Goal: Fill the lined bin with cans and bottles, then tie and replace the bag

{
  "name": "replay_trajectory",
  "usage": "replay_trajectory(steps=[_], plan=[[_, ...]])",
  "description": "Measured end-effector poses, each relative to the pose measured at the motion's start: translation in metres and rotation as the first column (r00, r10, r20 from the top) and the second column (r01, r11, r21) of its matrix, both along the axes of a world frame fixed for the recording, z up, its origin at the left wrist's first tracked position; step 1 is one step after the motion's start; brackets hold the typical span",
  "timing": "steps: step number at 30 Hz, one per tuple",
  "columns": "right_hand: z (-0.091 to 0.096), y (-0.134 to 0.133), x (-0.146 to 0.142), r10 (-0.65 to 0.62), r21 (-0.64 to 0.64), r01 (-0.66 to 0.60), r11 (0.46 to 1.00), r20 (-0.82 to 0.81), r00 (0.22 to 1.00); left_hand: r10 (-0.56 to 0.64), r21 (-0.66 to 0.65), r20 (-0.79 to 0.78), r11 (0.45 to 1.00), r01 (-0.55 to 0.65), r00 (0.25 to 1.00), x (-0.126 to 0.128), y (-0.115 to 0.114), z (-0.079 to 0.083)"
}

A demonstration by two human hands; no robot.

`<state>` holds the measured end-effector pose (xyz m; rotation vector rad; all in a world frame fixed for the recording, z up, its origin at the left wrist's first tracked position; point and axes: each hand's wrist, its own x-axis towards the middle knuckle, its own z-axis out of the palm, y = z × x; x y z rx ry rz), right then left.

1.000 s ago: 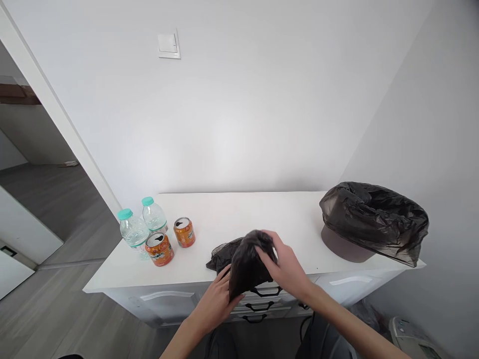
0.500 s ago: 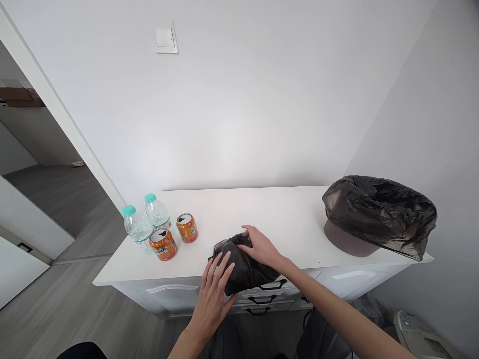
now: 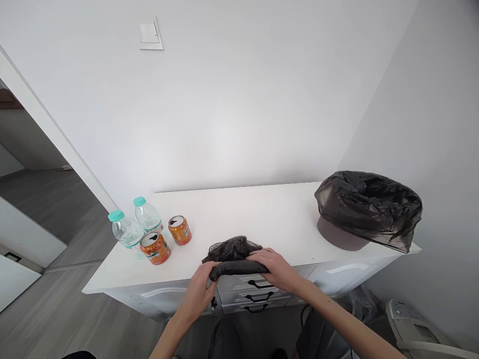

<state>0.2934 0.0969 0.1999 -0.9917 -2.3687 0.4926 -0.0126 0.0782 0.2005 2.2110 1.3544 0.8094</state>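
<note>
A crumpled black plastic bag [image 3: 232, 249] lies at the front edge of the white cabinet top [image 3: 262, 219]. Its near side is rolled into a dark band at the edge. My left hand [image 3: 199, 291] is closed on the left end of that band. My right hand [image 3: 275, 268] presses on the right end, fingers curled over it. Both forearms reach up from the bottom of the view.
Two water bottles with teal caps [image 3: 127, 231] [image 3: 147, 215] and two opened orange cans [image 3: 154, 247] [image 3: 179, 230] stand at the left of the top. A bin lined with a black bag [image 3: 368, 207] sits at the right end. Drawer handles [image 3: 259, 285] are below the edge.
The bag was held up in both hands, then laid and pressed flat on the top. Now both hands have drawn toward the front edge and grip its rolled near side.
</note>
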Motion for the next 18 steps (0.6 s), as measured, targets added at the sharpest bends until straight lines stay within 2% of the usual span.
replay_trajectory(steps=[5,7,9,11,13,16,18], plan=[[0.000,0.018,-0.003,-0.164,-0.230,0.139,0.963,-0.095,0.982,0.100,-0.078,0.056,0.992,-0.096,0.993,0.001,0.003,0.006],[0.002,0.026,-0.009,-0.210,-0.286,0.172,0.943,-0.108,0.972,0.095,-0.011,0.035,0.995,-0.094,0.995,0.003,0.005,0.012],[0.003,0.035,-0.018,-0.253,-0.324,0.215,0.921,-0.079,0.964,0.087,0.145,-0.037,0.986,-0.081,0.996,0.005,0.007,0.022],[0.004,0.043,-0.027,-0.290,-0.346,0.266,0.900,-0.017,0.957,0.083,0.317,-0.131,0.948,-0.038,0.988,0.008,0.007,0.033],[0.005,0.050,-0.034,-0.309,-0.350,0.300,0.887,0.032,0.951,0.053,0.428,-0.242,0.902,0.057,0.969,0.012,0.007,0.043],[0.008,0.058,-0.041,-0.310,-0.346,0.313,0.885,0.065,0.949,-0.014,0.455,-0.415,0.863,0.220,0.910,0.016,0.010,0.047],[0.012,0.060,-0.043,-0.317,-0.338,0.327,0.882,0.086,0.944,-0.025,0.431,-0.472,0.866,0.255,0.881,0.016,0.014,0.040]])
